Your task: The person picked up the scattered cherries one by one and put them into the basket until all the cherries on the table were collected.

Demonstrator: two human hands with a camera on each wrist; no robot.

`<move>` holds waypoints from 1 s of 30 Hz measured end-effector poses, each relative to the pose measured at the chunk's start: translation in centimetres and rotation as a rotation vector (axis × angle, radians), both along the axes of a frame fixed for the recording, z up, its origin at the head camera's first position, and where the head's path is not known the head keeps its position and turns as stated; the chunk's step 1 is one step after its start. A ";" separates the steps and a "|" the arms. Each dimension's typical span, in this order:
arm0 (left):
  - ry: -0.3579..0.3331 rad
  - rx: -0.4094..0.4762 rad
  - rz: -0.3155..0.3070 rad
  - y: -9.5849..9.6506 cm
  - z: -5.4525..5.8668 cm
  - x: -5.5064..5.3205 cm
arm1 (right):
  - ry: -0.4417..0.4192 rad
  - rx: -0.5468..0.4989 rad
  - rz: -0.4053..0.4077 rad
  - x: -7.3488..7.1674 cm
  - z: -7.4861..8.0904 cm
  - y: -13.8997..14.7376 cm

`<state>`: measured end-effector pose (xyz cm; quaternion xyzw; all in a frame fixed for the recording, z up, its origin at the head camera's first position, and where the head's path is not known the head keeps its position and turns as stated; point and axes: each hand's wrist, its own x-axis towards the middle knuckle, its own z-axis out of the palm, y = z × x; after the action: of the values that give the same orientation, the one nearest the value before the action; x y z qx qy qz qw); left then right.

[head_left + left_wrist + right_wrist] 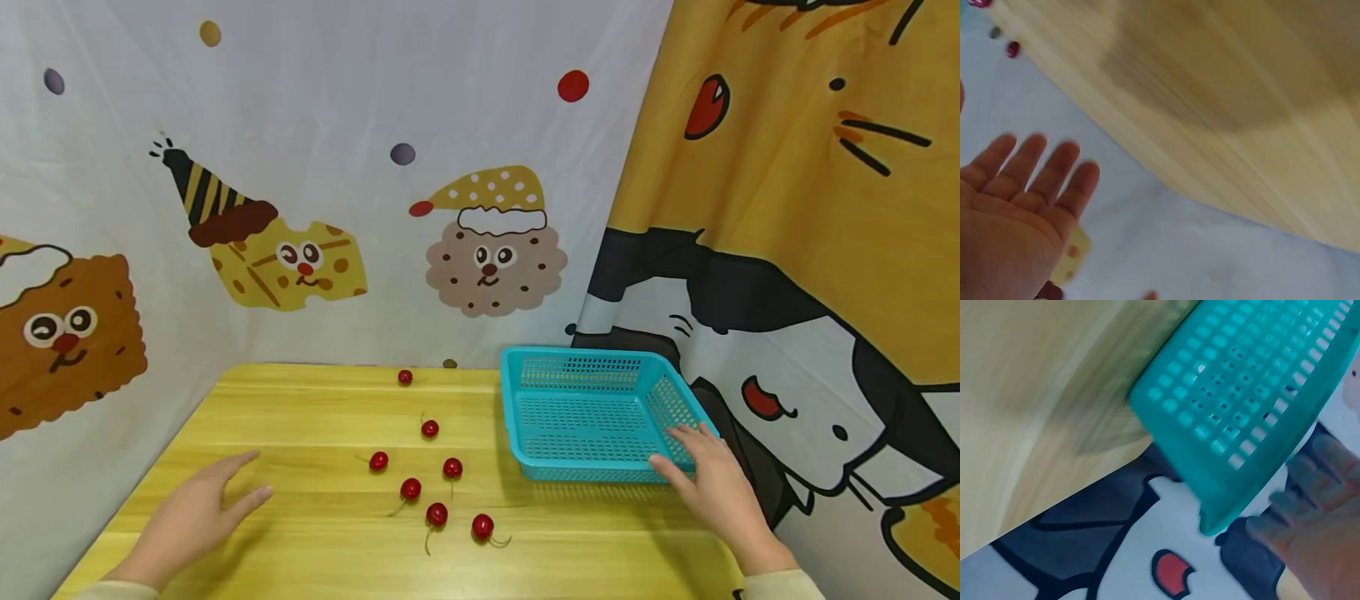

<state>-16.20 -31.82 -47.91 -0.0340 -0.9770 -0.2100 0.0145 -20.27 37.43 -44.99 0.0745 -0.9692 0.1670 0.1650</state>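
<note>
Several red cherries [410,489], most with visible stems, lie scattered over the middle of the wooden table [300,417]. To their left, my left hand [187,521] hovers with fingers extended and thumb apart, holding nothing. The left wrist view shows that palm [1007,240] with its fingers spread. A blue perforated plastic basket [581,475] stands at the table's right side, with nothing in it. Beside its front right corner is my right hand [716,487], fingers loosely extended near the rim. Whether those fingers touch the basket, I cannot tell.
Behind the table hangs a white cloth [322,100] printed with cartoon snacks and dots. A yellow and black cartoon cloth [810,183] hangs along the right side. One cherry [405,377] lies close to the table's back edge.
</note>
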 end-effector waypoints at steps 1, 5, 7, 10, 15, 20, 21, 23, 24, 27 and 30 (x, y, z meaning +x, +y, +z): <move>-0.008 0.011 -0.009 0.7 0.1 0.1 | 0.027 0.006 0.029 -0.1 -0.1 -0.4; 0.003 0.060 -0.063 4.1 0.6 0.4 | 0.051 0.052 0.124 -0.7 -0.6 -1.9; 0.012 0.075 -0.097 5.9 0.7 0.5 | 0.032 0.077 0.145 -1.1 -0.9 -2.5; 0.008 0.091 -0.137 8.2 0.6 0.4 | -0.022 0.105 0.153 -1.4 -1.5 -3.2; 0.021 0.086 -0.172 10.8 -0.3 -0.5 | -0.028 0.137 0.126 -1.3 -2.3 -3.7; 0.057 0.072 -0.197 12.8 -0.6 -4.7 | 0.009 0.151 0.095 -1.1 -2.6 -3.2; 0.062 0.067 -0.202 13.2 -0.6 -5.9 | 0.013 0.156 0.090 -1.1 -2.6 -3.1; 0.067 0.048 -0.210 14.1 -0.5 -8.6 | 0.017 0.173 0.078 -1.1 -2.7 -3.0; 0.071 0.031 -0.212 14.6 -0.6 -9.9 | 0.017 0.182 0.073 -1.1 -2.8 -3.0; 0.083 -0.058 -0.210 15.6 -0.9 -13.5 | 0.014 0.205 0.076 -1.2 -3.1 -3.2; 0.088 -0.150 -0.188 16.5 -1.2 -16.2 | 0.029 0.214 0.088 -1.4 -3.4 -3.5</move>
<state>-32.37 -15.34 -49.08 -0.1356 -0.9809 -0.1352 0.0351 -21.66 33.93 -48.36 0.1364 -0.9748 0.0688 0.1625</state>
